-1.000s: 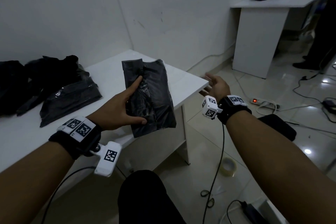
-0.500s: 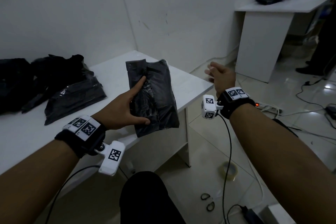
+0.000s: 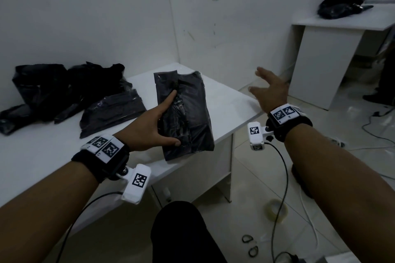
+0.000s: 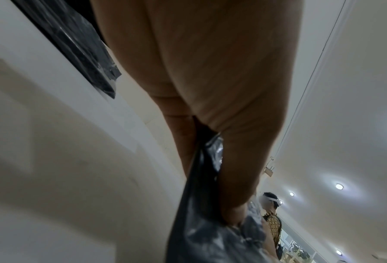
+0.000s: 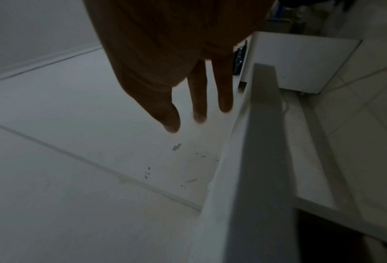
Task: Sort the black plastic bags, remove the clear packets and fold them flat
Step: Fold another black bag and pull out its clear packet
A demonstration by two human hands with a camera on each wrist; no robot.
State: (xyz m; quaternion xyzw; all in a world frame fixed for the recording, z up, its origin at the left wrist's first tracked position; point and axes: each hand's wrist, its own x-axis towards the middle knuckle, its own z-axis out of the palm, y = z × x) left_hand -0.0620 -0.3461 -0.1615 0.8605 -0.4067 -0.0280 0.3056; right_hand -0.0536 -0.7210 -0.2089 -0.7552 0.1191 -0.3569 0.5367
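Note:
My left hand (image 3: 165, 123) holds a flat black plastic bag packet (image 3: 192, 113) up over the white table's (image 3: 42, 156) right corner. Its thumb lies on the front and its index finger points up along the middle fold. In the left wrist view my left hand (image 4: 210, 80) pinches the glossy black bag (image 4: 206, 231) between thumb and fingers. My right hand (image 3: 269, 89) hovers past the table's right edge, holding nothing. The right wrist view shows my right hand (image 5: 188, 89) with straight, spread fingers. A second flat packet (image 3: 113, 115) and a crumpled pile of black bags (image 3: 53, 87) lie on the table.
Another white table (image 3: 333, 49) at the back right carries a heap of black bags (image 3: 342, 4). A tape roll (image 3: 275, 211), scissors (image 3: 250, 245) and cables lie on the tiled floor. My dark-clad knee (image 3: 181, 230) is below, and a person's legs (image 3: 384, 83) are at the far right.
My right hand has risen and drawn away to the right of the bag, fingers spreading. The left hand still holds the packet in the same place.

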